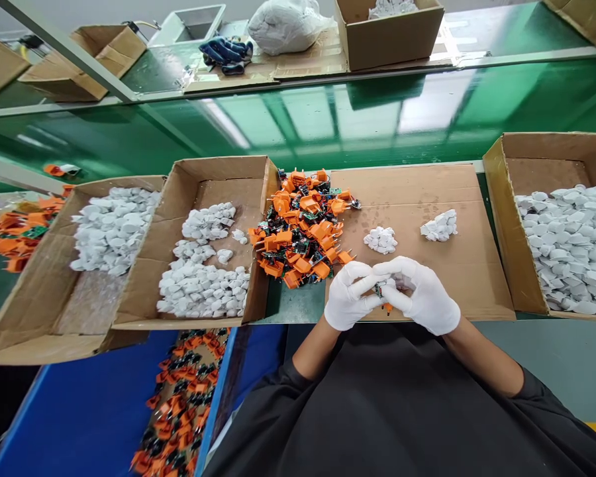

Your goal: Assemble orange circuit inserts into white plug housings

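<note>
My left hand [350, 296] and my right hand [420, 291], both in white gloves, meet over the front edge of a cardboard sheet [427, 192]. Between their fingertips they hold a small assembly [380, 289] with a green circuit board, a white part and an orange piece below; the fingers cover much of it. Just beyond the hands lie two small heaps of white pieces, one nearer [380, 240] and one farther right [440, 226]. Left of my left hand is a pile of orange plug housings with circuit boards [305, 228].
Open cardboard boxes of white pieces stand at the left [114, 228], centre left [203, 288] and right [571, 245]. More orange parts fill a lower container [183, 397]. A raised shelf behind holds a box [395, 40], a white bag [288, 26] and blue gloves [226, 53].
</note>
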Motion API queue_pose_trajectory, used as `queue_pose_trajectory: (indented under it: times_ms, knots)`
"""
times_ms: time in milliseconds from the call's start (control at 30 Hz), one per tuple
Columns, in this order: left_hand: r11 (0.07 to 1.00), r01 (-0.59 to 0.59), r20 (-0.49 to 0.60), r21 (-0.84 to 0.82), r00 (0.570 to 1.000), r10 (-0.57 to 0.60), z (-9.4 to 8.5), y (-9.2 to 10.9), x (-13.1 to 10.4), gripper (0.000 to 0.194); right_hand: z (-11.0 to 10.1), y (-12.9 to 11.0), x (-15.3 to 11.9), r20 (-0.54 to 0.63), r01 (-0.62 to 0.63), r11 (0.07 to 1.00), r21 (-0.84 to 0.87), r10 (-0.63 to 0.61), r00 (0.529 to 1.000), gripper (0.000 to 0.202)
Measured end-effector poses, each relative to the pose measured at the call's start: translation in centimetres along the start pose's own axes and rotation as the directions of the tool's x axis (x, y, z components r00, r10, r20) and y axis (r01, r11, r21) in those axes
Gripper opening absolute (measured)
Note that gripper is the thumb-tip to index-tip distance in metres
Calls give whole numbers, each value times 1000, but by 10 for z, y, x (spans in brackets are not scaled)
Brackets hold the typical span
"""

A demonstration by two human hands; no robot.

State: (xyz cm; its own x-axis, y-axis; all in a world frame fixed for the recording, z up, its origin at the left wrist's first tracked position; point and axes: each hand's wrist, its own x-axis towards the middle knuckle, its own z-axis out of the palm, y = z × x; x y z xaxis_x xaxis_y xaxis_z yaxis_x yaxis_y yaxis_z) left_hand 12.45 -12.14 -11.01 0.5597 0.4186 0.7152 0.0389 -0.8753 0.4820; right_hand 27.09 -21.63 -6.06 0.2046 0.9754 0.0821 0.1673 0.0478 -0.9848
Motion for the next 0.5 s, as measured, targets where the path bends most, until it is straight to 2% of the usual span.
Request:
queue_pose_trajectory:
  times_ms: [33, 100, 200, 367, 500]
  knots:
    - [998, 48, 7, -41, 999, -48, -1, 2, 1, 28, -1, 0, 0, 2, -21, 1000, 16, 21, 1000, 29]
    - [979, 143, 36, -146, 990, -139, -3, 4, 3, 33, -5, -1, 1, 92, -95, 989, 117, 84, 992, 35]
    - [945, 196, 65, -263, 981, -185, -6, 6, 7, 40, -12, -2, 2, 224, -200, 934, 296, 136, 965, 46]
    - [893, 84, -13, -442, 995, -101, -3, 2, 7, 58, -9, 1, -2, 177, -284, 879, 382, 232, 957, 40]
    - [828, 105, -17, -550, 990, -137, 0, 1, 5, 59, -4, 5, -4, 149, -265, 869, 419, 222, 964, 35]
